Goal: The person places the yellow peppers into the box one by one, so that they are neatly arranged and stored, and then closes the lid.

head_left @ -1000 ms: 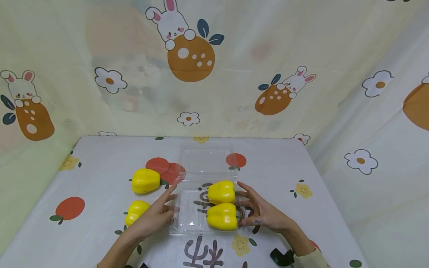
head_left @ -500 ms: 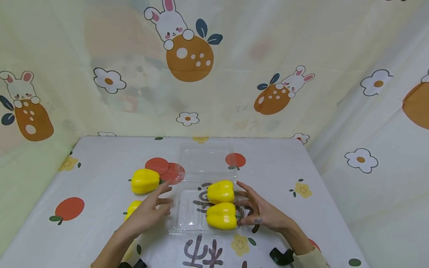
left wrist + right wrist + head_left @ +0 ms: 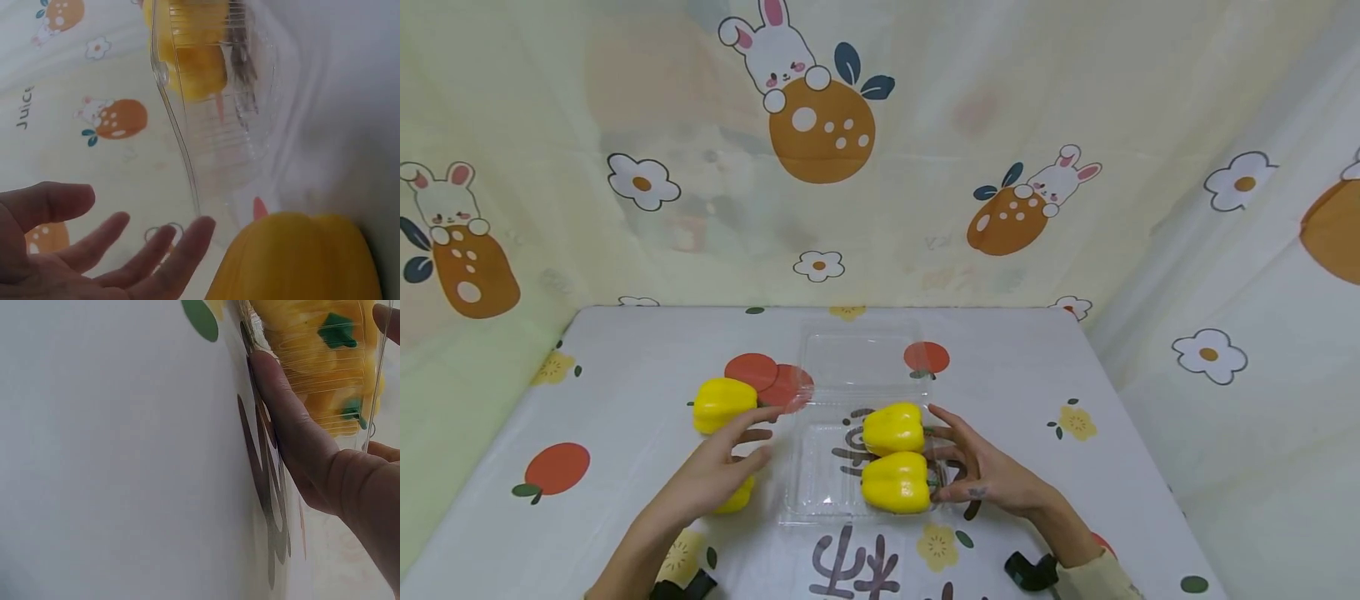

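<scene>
A clear plastic clamshell box (image 3: 820,492) lies unfolded on the table, its lid (image 3: 857,358) laid back. Two yellow bell peppers, one farther back (image 3: 892,427) and one nearer (image 3: 895,483), sit side by side in its right half, green stems facing right. My right hand (image 3: 985,475) touches the box's right wall with fingers spread along it. Left of the box, my left hand (image 3: 718,467) hovers with fingers extended and nothing in it. Beneath it a third pepper (image 3: 739,497) is mostly hidden; in the left wrist view this pepper (image 3: 300,262) stands apart from the fingers.
Another yellow pepper (image 3: 721,404) lies farther back on the left, partly behind my left hand. The white tablecloth (image 3: 1015,375) has printed fruit and flowers. A patterned curtain (image 3: 917,208) closes off the back and sides. Black wrist gear (image 3: 1030,572) shows near the right sleeve.
My left hand has drawn away from the box's left side, moving left over the nearer loose pepper. The right hand, the box and the peppers stay where they were.
</scene>
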`<action>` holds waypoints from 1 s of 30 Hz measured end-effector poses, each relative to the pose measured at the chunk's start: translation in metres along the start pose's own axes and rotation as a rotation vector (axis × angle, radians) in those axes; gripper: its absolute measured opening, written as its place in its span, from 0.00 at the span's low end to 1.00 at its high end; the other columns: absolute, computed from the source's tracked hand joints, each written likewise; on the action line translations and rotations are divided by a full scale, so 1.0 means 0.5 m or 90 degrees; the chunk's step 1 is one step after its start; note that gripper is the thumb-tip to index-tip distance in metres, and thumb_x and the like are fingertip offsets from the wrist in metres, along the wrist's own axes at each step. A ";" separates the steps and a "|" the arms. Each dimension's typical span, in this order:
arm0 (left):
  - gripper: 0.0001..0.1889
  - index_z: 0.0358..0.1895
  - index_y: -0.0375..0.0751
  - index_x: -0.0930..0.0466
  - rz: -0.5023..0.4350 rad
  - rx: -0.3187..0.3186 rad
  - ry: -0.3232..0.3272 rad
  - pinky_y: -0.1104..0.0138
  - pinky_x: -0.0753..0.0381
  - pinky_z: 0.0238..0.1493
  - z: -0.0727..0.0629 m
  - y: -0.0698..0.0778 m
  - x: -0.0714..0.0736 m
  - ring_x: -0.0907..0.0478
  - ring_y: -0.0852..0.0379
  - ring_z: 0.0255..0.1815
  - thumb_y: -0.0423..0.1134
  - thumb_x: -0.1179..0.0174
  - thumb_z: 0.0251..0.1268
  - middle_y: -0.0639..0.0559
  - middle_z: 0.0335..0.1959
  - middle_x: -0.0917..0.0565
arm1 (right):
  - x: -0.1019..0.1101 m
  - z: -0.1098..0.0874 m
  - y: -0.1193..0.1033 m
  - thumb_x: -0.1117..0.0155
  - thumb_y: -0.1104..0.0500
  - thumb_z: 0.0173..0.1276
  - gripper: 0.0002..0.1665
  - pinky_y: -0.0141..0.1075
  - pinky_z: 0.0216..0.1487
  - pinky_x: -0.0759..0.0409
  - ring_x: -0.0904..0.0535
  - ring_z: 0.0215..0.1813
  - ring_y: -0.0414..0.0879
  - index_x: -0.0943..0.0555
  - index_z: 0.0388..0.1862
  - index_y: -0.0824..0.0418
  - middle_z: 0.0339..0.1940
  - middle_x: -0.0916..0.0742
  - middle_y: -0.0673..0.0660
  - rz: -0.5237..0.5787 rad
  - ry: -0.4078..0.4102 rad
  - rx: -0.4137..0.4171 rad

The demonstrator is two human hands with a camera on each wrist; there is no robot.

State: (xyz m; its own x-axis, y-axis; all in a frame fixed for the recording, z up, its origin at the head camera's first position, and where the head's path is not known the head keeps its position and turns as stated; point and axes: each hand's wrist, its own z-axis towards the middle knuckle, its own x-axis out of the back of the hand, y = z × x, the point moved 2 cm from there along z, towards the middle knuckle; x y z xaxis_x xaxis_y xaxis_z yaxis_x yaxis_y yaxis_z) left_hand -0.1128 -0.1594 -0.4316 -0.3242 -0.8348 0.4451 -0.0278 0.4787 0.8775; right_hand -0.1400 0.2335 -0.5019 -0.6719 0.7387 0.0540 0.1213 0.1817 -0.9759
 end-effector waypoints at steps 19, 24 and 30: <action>0.31 0.72 0.66 0.25 0.168 -0.246 -0.020 0.62 0.13 0.64 -0.035 -0.021 0.082 0.19 0.66 0.65 0.33 0.31 0.71 0.65 0.70 0.19 | 0.001 0.001 -0.003 0.26 0.67 0.68 0.69 0.44 0.65 0.13 0.36 0.82 0.71 0.62 0.90 0.40 0.89 0.49 0.67 -0.002 0.000 -0.006; 0.33 0.72 0.71 0.26 0.201 -0.213 -0.024 0.58 0.15 0.67 -0.040 -0.043 0.094 0.23 0.69 0.70 0.37 0.28 0.68 0.69 0.71 0.20 | 0.001 0.000 -0.002 0.26 0.66 0.68 0.68 0.42 0.66 0.13 0.35 0.81 0.71 0.62 0.90 0.42 0.89 0.49 0.69 -0.012 -0.001 0.003; 0.35 0.74 0.73 0.29 0.228 -0.184 -0.043 0.51 0.19 0.71 -0.048 -0.071 0.111 0.31 0.70 0.75 0.46 0.26 0.66 0.64 0.76 0.23 | 0.002 0.000 0.000 0.26 0.65 0.68 0.68 0.43 0.67 0.14 0.33 0.81 0.68 0.62 0.90 0.44 0.88 0.48 0.69 -0.015 0.004 -0.009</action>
State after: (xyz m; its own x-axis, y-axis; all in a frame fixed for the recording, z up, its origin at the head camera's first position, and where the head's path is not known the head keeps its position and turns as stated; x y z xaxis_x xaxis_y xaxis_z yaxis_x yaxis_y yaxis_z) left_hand -0.1071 -0.2290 -0.4336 -0.3262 -0.6065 0.7251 0.3594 0.6299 0.6885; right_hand -0.1407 0.2339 -0.5019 -0.6695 0.7387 0.0778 0.1158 0.2072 -0.9714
